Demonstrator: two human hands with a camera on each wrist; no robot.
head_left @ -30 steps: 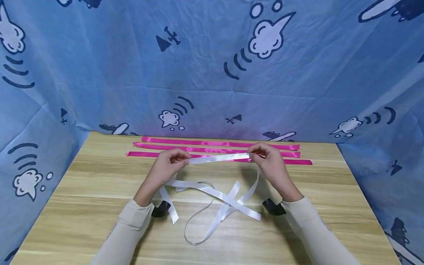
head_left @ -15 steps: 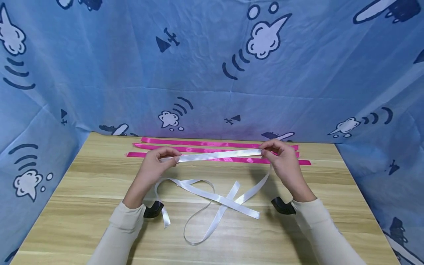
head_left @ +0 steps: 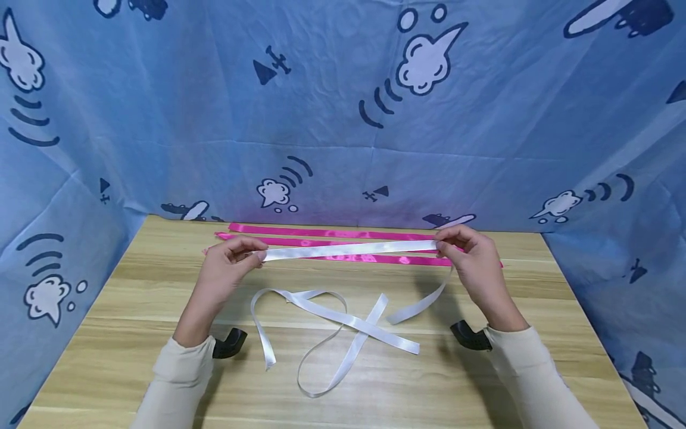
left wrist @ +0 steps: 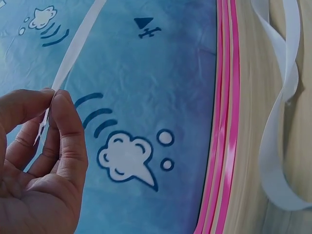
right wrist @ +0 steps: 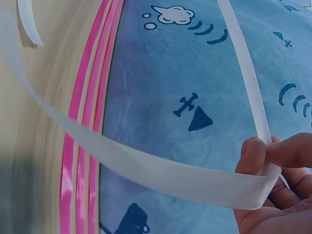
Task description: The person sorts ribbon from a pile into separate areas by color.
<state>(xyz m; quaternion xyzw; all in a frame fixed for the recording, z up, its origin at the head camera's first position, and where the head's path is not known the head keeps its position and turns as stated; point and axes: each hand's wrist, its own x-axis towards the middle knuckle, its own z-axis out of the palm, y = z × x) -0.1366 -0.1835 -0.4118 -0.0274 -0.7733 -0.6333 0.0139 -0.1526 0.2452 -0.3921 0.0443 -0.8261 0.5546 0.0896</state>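
Note:
A white satin ribbon (head_left: 351, 249) is stretched nearly straight between both hands above the table. My left hand (head_left: 227, 268) pinches it between thumb and index finger; a short frayed end shows past the fingertips in the left wrist view. My right hand (head_left: 474, 262) pinches it further along. From there a loose tail (right wrist: 180, 175) curves down toward the table. Below the hands, more white ribbon (head_left: 348, 319) lies in loops and crossing strips on the wood.
Three pink satin ribbons (head_left: 343, 233) lie side by side along the back of the wooden table (head_left: 134, 333). A blue patterned cloth (head_left: 321, 107) hangs behind and at the sides. Black wrist mounts (head_left: 229, 343) sit at both cuffs.
The hands have moved apart, left hand to the left and right hand to the right. The stretch of white ribbon between them is longer, and its tail has pulled away from the loops.

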